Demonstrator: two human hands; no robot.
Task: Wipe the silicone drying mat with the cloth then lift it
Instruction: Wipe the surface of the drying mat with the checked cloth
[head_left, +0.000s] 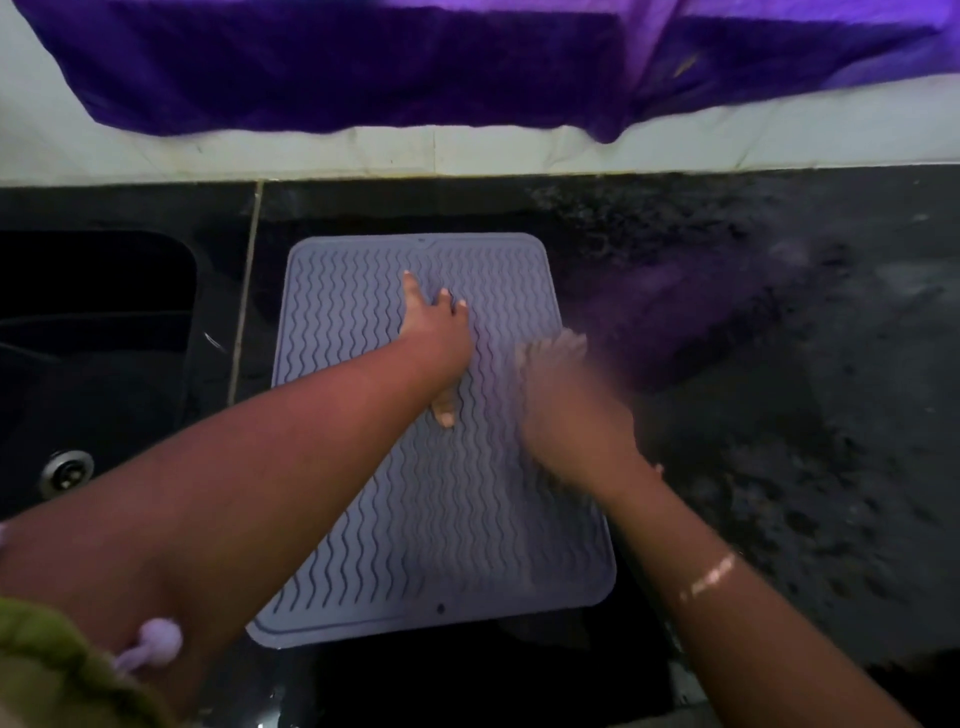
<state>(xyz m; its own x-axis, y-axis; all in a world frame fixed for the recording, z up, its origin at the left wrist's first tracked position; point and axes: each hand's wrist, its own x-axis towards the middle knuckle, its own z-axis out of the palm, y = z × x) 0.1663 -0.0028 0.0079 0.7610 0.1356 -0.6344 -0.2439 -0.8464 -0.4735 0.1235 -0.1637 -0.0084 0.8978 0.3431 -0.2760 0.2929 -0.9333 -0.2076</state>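
A grey silicone drying mat with wavy ridges lies flat on the black counter, long side running away from me. My left hand rests on its far middle, palm down and fingers spread, holding nothing. At the mat's right edge my right hand is smeared by motion blur, fingers pointing away. A blurred purple smear, possibly the cloth, hangs over the counter just right of that hand. I cannot tell whether the hand grips it.
A black sink with a metal drain lies left of the mat. The speckled black counter stretches to the right. Purple fabric drapes over the white wall behind.
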